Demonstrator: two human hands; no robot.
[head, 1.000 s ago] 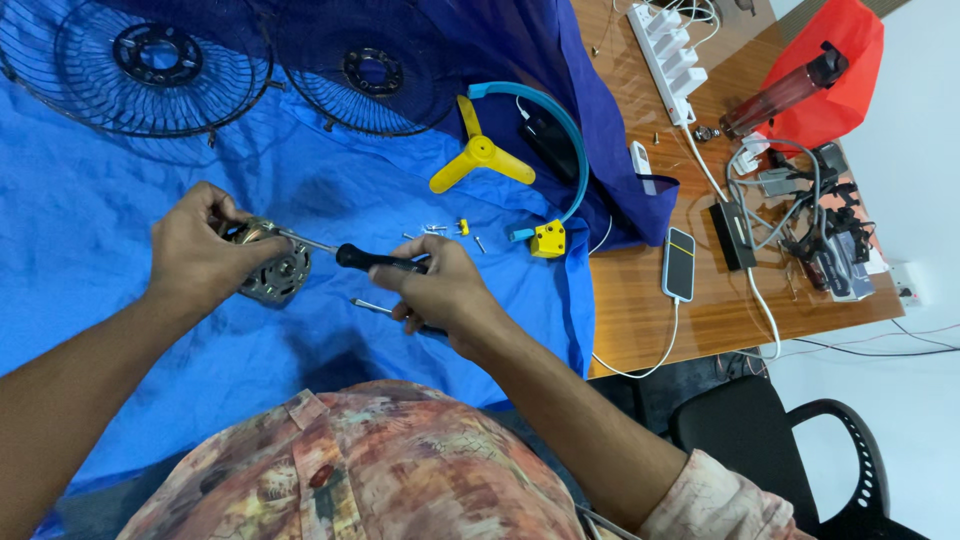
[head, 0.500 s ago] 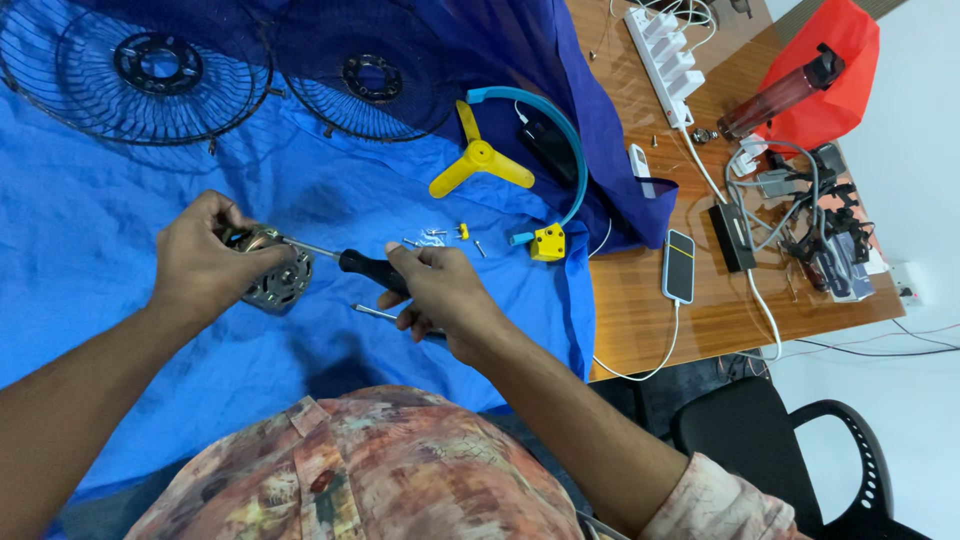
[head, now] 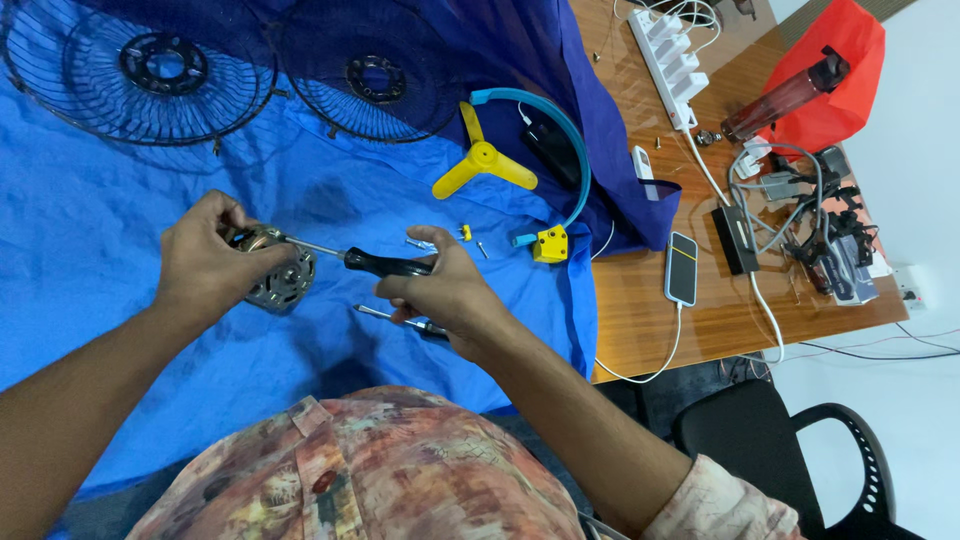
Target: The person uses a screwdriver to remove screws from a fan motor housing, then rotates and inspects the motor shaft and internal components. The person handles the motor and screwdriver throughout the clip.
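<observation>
My left hand (head: 207, 262) grips a small metal fan motor (head: 280, 275) resting on the blue cloth (head: 90, 230). My right hand (head: 450, 295) is closed around the black handle of a screwdriver (head: 375, 263), whose thin shaft points left into the top of the motor. A second screwdriver (head: 395, 317) lies on the cloth just under my right hand. Loose small screws and a yellow clip (head: 450, 238) lie just beyond my right hand.
Two wire fan grilles (head: 150, 70) (head: 375, 75) lie at the far side of the cloth. A yellow fan blade (head: 483, 162), a blue arc with yellow block (head: 550, 243), a phone (head: 682, 268), power strip (head: 672, 50), cables and a red bag (head: 830, 85) sit right. An office chair (head: 770, 450) stands below.
The screwdriver has turned slightly in my right hand while its tip stays at the motor. My left hand keeps the motor in the same place.
</observation>
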